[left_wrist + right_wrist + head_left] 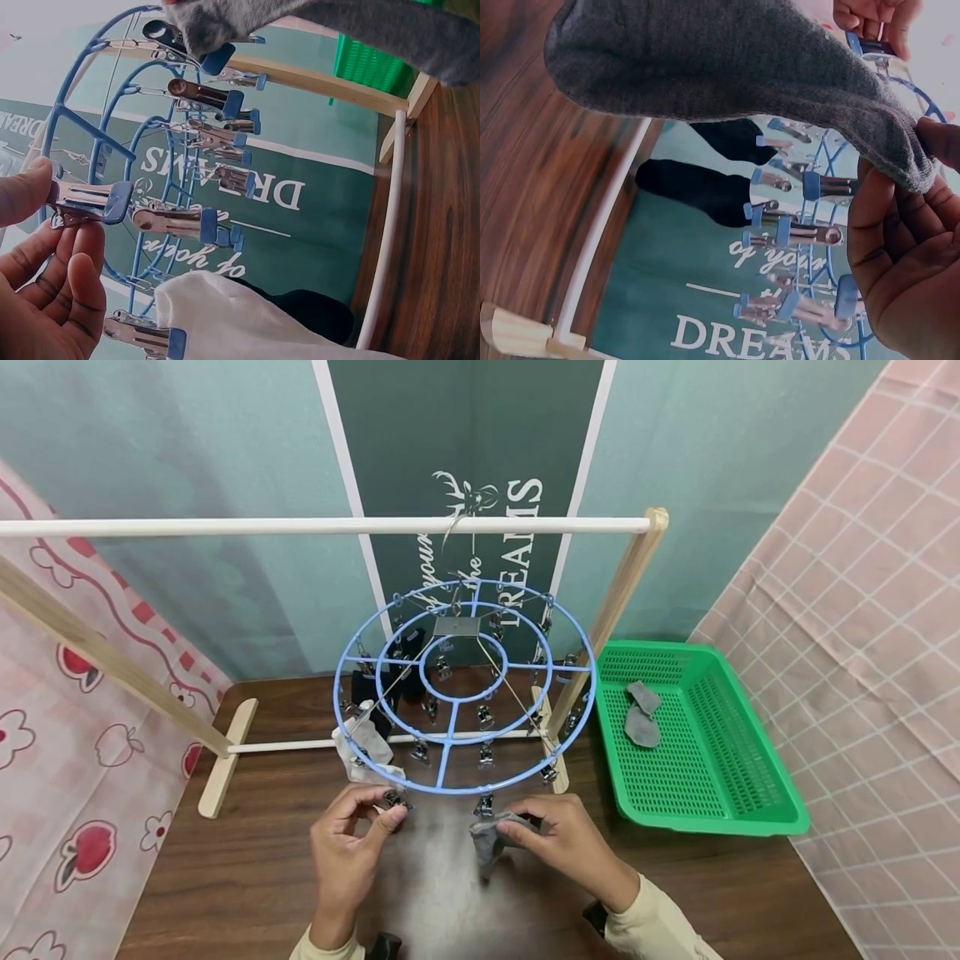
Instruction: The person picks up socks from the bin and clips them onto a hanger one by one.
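Observation:
My left hand (348, 843) pinches a metal clip (90, 201) with blue tips, at the near left edge of a round blue drying hanger (450, 792). No cloth is between this clip's tips. A grey sock (705, 67) dangles from my right hand (566, 839), its cuff pinched between thumb and fingers. In the head view the sock is just under another clip (483, 805) at the hanger's near edge. Left of the hands, a white sock (367, 752) hangs from the hanger. Black socks (697, 191) hang farther back.
A white rail (322, 527) on a wooden stand (611, 618) carries the hanger over the brown table (262, 868). To the right is a green basket (750, 752) with grey socks (642, 727) in it. More clips dangle around the hanger's rings.

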Demonstrator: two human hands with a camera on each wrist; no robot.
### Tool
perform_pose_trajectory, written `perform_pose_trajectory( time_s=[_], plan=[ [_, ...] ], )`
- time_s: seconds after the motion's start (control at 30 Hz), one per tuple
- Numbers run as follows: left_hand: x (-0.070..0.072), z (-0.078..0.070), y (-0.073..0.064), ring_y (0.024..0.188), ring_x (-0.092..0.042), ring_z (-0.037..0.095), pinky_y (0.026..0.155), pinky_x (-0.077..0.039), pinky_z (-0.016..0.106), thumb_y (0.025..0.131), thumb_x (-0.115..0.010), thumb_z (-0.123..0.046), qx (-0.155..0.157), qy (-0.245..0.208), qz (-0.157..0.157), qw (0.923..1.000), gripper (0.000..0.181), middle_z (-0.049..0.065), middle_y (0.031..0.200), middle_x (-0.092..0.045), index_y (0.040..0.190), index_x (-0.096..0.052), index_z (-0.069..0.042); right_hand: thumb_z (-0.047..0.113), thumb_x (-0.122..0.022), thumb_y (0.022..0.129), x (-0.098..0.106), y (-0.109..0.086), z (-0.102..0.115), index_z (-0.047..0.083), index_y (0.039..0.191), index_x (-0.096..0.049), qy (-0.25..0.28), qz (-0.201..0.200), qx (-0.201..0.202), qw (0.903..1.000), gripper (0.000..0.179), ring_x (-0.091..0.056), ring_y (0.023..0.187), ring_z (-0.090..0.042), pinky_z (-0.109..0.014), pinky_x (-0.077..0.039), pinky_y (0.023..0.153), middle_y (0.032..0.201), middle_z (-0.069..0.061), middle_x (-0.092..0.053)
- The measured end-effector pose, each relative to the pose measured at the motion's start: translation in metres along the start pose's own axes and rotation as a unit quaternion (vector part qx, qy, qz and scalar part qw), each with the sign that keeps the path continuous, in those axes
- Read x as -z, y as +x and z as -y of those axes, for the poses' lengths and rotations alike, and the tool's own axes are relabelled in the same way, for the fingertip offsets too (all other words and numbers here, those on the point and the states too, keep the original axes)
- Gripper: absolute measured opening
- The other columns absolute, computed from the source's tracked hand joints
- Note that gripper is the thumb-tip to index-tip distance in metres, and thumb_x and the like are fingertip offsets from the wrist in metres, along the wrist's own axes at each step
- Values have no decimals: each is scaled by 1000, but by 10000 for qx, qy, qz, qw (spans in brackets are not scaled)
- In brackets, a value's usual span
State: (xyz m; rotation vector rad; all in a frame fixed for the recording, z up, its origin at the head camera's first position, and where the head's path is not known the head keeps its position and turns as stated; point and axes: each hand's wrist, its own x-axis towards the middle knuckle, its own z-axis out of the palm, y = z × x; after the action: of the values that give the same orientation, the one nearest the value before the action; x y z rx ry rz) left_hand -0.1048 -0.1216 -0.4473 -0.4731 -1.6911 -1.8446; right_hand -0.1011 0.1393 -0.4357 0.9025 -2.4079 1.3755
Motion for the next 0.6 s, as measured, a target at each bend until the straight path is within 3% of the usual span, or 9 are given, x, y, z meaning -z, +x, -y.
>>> perform_pose_trajectory(
  time_s=[0.3,0.6],
  plan=[
    [-2,-5,0,67,-56,9,59,-45,16,64,-73,25,135,515,164,9984,28,18,78,-64,87,-69,9,6,-74,83,-11,4,1,11,90,-72,126,21,219,9997,9,-60,70,-2,-16,-50,61,81,3,-70],
    [-4,-5,2,66,-53,10,59,-44,17,64,-74,24,106,637,62,9979,26,15,74,-65,83,-71,7,10,-74,84,-16,7,4,9,92,-73,20,18,-26,10000,8,-62,74,-2,-16,-50,62,84,2,-71]
  ],
)
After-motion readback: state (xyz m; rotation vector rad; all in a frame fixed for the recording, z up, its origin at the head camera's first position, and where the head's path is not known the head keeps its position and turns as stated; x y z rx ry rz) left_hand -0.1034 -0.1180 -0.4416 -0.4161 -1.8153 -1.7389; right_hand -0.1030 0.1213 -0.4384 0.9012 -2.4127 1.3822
